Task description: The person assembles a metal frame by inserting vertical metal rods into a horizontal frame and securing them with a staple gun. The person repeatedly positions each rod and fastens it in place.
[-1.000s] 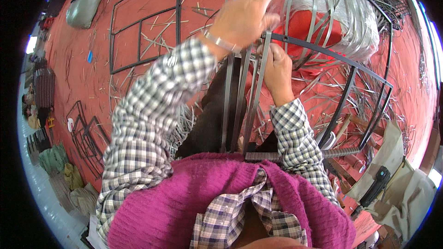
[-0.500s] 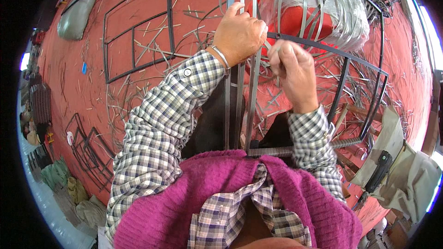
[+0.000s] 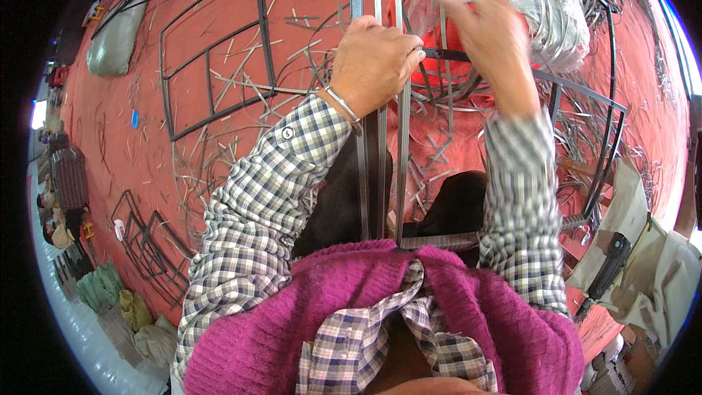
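1. Nearest, beyond the purple vest [image 3: 292, 314], a strip-wrapped near bar [image 3: 446, 240] lies crosswise.
2. From about there, long grey strips [image 3: 404, 161] run away from the body, their long axes pointing nearly straight ahead, side by side with narrow gaps.
3. The left hand [image 3: 376, 58] is closed over these strips, gripping them beside the dark crossbar [image 3: 578, 88]; its palm hides exactly how many it holds. The crossbar runs off to the right, across the strips' line.
4. The right hand [image 3: 490, 29] is above the crossbar, a little farther out, its fingers partly bent and blurred. The gripped strips lie to its left, apart from it, so the left hand is the nearer. A loose upright strip [image 3: 442, 80] passes just by its fingertips; I cannot tell whether it is held.
5. Farther off stand a plastic-wrapped bundle [image 3: 556, 36] and, leftward, another dark frame [image 3: 265, 29] on the red floor [image 3: 110, 146].
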A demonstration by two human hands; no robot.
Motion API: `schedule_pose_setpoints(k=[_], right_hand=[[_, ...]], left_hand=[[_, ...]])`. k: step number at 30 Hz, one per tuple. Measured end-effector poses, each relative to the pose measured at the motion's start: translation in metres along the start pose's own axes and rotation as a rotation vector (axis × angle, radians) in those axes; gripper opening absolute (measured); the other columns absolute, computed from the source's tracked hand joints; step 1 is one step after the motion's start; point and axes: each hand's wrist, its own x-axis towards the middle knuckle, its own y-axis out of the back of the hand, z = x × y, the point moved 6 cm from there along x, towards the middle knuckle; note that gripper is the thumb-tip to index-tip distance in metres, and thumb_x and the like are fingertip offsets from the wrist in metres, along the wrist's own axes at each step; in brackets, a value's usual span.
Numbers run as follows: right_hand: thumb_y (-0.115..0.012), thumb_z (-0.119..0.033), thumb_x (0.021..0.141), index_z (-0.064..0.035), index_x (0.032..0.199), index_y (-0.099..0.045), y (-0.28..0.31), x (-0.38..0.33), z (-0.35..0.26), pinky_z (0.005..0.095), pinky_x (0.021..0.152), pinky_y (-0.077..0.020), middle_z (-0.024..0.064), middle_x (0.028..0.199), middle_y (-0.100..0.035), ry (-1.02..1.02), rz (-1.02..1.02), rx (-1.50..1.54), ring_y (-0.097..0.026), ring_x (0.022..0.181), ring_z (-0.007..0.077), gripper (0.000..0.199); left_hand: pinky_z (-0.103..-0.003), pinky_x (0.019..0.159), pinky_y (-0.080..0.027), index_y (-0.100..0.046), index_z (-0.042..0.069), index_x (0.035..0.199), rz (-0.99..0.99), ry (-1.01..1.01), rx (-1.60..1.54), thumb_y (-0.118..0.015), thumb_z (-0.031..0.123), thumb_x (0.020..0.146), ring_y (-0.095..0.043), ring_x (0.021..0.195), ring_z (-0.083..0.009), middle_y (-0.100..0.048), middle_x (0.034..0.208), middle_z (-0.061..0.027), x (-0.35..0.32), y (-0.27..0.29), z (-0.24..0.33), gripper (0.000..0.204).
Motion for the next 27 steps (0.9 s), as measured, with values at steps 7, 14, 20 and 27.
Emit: schedule_pose_setpoints(k=[7,14,20,27], right_hand=[[-0.057,-0.016,0.084,-0.0007,0.083,-0.056,-0.063,-0.089,-0.027,0.0429,0.069,-0.0446,0.0188,0.080,-0.061,-0.703,-0.126,0.671,-0.058,0.083,0.0366,0.016],[-0.047,-0.015,0.088,-0.0002,0.075,-0.057,-0.013,-0.079,-0.040,0.0381,0.062,-0.0435,0.0160,0.070,-0.058,-0.629,-0.136,0.750,-0.055,0.070,0.0329,0.022],[-0.048,-0.018,0.087,-0.0097,0.098,-0.065,-0.037,-0.008,0.013,0.0390,0.067,-0.0488,0.0123,0.079,-0.066,-0.177,-0.120,0.485,-0.063,0.078,0.0312,0.022],[-0.045,-0.025,0.087,-0.0050,0.089,-0.064,-0.082,-0.001,0.023,0.0404,0.070,-0.0471,0.0127,0.084,-0.065,-0.186,-0.610,0.190,-0.062,0.078,0.0324,0.028]], left_hand=[[-0.036,0.083,-0.036,-0.064,0.008,0.089,-0.074,0.046,-0.031,-0.050,0.022,0.087,-0.058,0.078,-0.0238,-0.065,0.082,-0.0051,0.003,-0.007,0.002,0.020],[-0.037,0.083,-0.038,-0.061,0.005,0.087,-0.037,0.042,-0.021,-0.050,0.019,0.086,-0.059,0.076,-0.0263,-0.064,0.078,-0.0083,0.002,-0.005,0.006,0.018],[-0.038,0.082,-0.040,-0.058,0.003,0.094,0.165,0.058,-0.199,-0.061,0.017,0.078,-0.060,0.076,-0.0275,-0.065,0.083,-0.0100,-0.006,0.003,0.006,0.021],[-0.036,0.076,-0.041,-0.064,0.009,0.091,0.093,-0.007,-0.082,-0.063,0.021,0.079,-0.060,0.074,-0.0228,-0.065,0.080,-0.0066,-0.004,0.000,0.013,0.017]])
